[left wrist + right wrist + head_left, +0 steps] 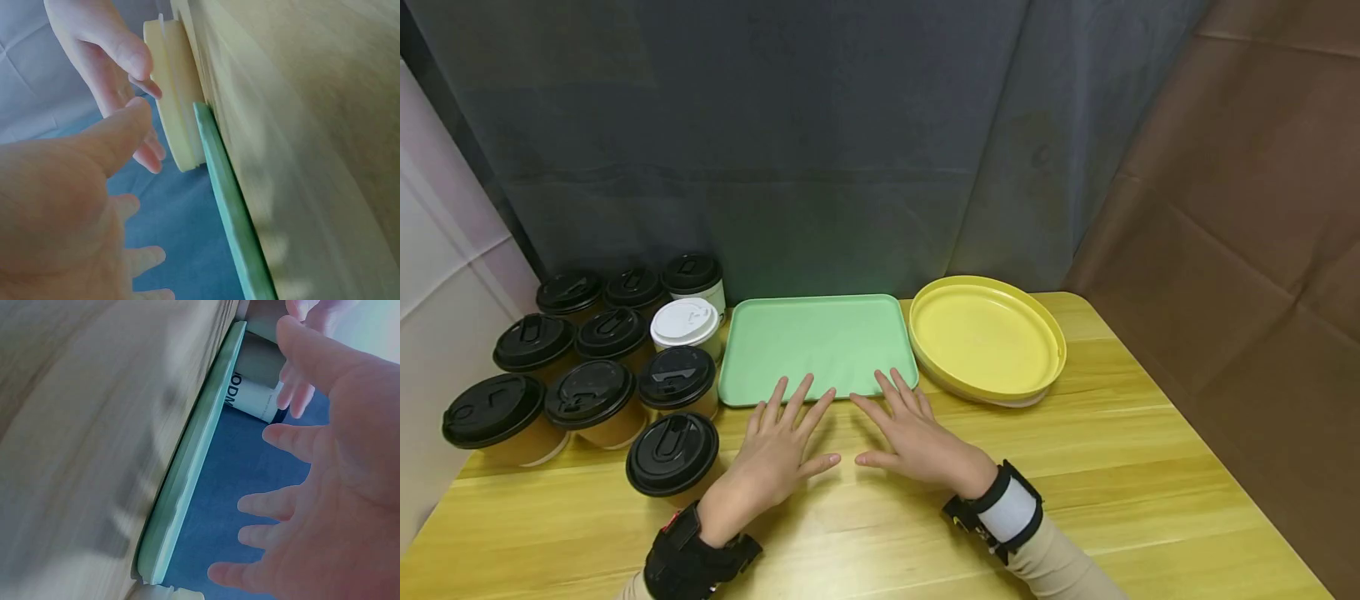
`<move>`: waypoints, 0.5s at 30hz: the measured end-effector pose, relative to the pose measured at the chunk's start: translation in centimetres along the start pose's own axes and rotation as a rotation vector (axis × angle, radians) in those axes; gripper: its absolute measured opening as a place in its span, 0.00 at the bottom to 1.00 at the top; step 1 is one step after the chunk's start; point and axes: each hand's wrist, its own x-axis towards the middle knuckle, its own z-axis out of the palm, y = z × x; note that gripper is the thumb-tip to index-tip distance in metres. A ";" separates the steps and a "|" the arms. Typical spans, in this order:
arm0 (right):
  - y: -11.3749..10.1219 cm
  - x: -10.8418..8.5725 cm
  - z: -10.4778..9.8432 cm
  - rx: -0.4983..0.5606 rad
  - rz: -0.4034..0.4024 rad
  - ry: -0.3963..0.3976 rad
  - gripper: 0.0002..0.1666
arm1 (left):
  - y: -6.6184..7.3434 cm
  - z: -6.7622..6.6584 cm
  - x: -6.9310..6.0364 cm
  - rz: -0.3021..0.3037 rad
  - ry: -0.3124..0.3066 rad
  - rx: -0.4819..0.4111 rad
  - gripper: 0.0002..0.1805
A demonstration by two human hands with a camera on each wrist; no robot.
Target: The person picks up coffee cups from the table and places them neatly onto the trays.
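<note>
Both hands hover above the wooden table with fingers spread, holding nothing. In the head view the left hand [781, 454] is in front of the green tray [820, 350], to the right of a black-lidded paper cup [673, 458]. Its fingertips reach toward the tray's near edge. The right hand [917, 437] is by the tray's near right corner, left of the round yellow plates [988, 337], which look stacked. Each wrist view shows a gap between its hand, the left hand [69, 206] or the right hand [350, 487], and the tabletop.
Several paper cups with black lids [591, 392] and one with a white lid [685, 321] stand grouped at the left. A dark cloth [820, 150] hangs behind the table [1120, 467]. Brown fabric [1247, 250] hangs at the right, whitish fabric [445, 317] at the left.
</note>
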 end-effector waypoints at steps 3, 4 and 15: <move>0.0 0.0 -0.1 0.002 -0.004 -0.002 0.44 | 0.2 0.0 0.0 0.032 0.068 -0.026 0.42; 0.0 0.0 -0.1 0.003 -0.005 -0.002 0.44 | 0.3 -0.1 0.0 0.043 0.102 -0.044 0.42; 0.0 -0.2 -0.2 0.035 -0.010 -0.016 0.46 | 1.7 -3.4 -1.5 0.164 0.711 -0.285 0.27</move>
